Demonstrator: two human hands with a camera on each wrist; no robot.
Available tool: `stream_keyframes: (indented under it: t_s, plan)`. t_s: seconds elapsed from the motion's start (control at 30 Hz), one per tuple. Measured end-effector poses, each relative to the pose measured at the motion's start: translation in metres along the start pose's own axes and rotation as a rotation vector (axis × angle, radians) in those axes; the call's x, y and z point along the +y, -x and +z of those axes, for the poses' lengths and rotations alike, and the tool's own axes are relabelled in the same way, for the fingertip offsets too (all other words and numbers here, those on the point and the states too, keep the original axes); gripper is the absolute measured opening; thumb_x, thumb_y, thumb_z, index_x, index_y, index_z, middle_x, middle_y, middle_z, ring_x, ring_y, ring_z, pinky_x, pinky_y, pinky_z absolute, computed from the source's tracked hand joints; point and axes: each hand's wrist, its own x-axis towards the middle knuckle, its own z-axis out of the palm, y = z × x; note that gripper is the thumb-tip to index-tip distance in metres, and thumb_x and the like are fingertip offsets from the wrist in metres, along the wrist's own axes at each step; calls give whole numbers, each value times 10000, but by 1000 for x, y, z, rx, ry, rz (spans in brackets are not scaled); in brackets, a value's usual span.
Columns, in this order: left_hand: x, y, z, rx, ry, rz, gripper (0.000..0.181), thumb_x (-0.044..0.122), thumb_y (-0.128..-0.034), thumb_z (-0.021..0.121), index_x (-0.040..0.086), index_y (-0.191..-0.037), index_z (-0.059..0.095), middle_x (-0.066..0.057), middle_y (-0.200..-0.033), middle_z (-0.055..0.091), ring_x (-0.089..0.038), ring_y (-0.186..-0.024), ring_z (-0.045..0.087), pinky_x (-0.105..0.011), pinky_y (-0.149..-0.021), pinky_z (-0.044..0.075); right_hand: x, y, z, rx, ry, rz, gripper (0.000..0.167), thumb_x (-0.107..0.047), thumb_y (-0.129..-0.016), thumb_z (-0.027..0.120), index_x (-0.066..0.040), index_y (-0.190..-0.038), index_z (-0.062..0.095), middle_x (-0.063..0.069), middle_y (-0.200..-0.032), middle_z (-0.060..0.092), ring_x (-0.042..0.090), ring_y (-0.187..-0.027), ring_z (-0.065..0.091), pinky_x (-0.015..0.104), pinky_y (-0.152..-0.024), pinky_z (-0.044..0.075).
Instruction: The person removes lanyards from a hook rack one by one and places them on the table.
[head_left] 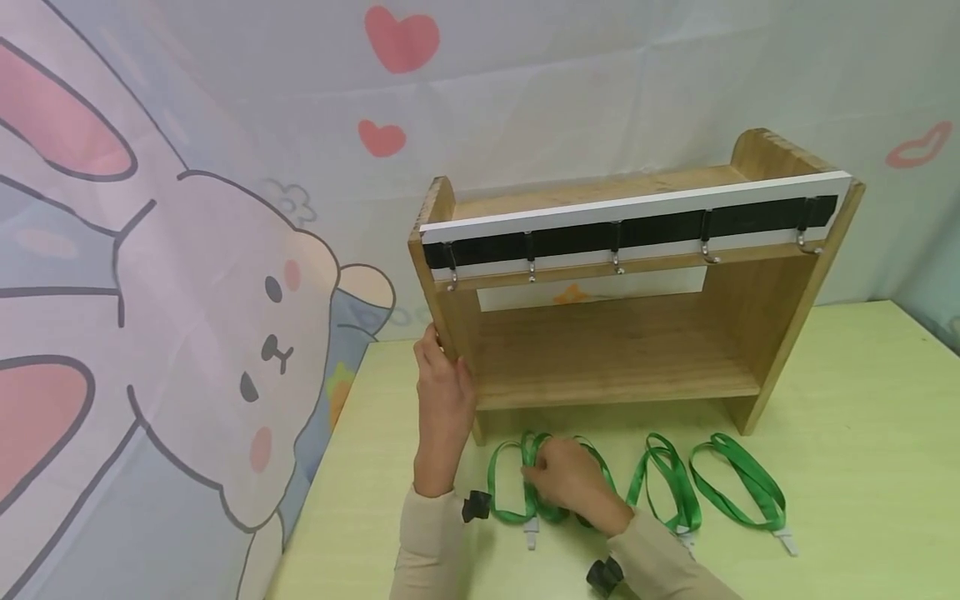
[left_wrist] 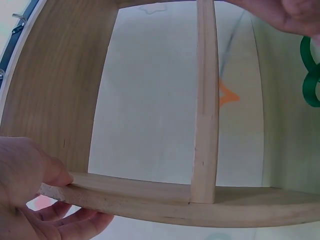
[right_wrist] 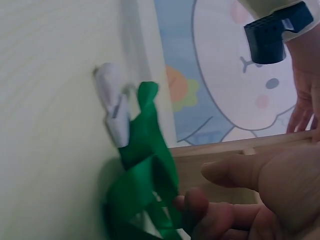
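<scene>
My left hand [head_left: 444, 404] grips the left side panel of a wooden shelf [head_left: 615, 350]. In the left wrist view its thumb lies on one face of the panel's edge [left_wrist: 135, 202], with the fingers behind. My right hand [head_left: 573, 479] is over the green lanyards [head_left: 678, 492] lying before the shelf, and it partly hides those at the left. In the right wrist view, thumb and forefinger stand apart beside a green lanyard [right_wrist: 150, 145] with a pale clip [right_wrist: 116, 107]; nothing shows between them. Whether the lower fingertips touch the ribbon is unclear.
A white strip with a black band [head_left: 663, 231] runs along the shelf's upper front, bearing several metal hooks [head_left: 617, 260]. The shelf stands on a pale yellow-green table [head_left: 862, 467]. Behind hangs a cloth backdrop [head_left: 570, 100] with a cartoon rabbit and hearts.
</scene>
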Motion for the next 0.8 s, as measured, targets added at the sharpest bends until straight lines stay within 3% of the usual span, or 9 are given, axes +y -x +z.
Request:
stream_keyframes:
  t_s: [0.23, 0.47, 0.8]
  plan:
    - [1, -1, -1, 14, 37, -26, 586, -78, -936, 592, -70, -1425, 268, -312, -1231, 428, -501, -1021, 619, -559, -822, 571, -12, 1, -10, 37, -33, -52, 222, -150, -939, 701, -47, -747, 741, -93, -521, 498, 30, -400, 362, 183, -384, 303]
    - [3, 3, -10, -25, 59, 22, 575, -2, -963, 590, -63, -1435, 268, -291, -1201, 437, -422, -969, 598, -488, -725, 579, -21, 8, -30, 69, -49, -71, 134, -155, -955, 670, -74, -903, 763, -68, -708, 649, 61, -560, 539, 263, -517, 475]
    - [9, 13, -35, -66, 15, 37, 547, 105, -1009, 573, -52, -1450, 289, -247, -1204, 447, -373, -995, 575, -447, -632, 544, -28, 27, -68, 168, 44, -157, 81, -163, -954, 703, -109, -917, 751, -93, -745, 667, 27, -632, 580, 234, -566, 491]
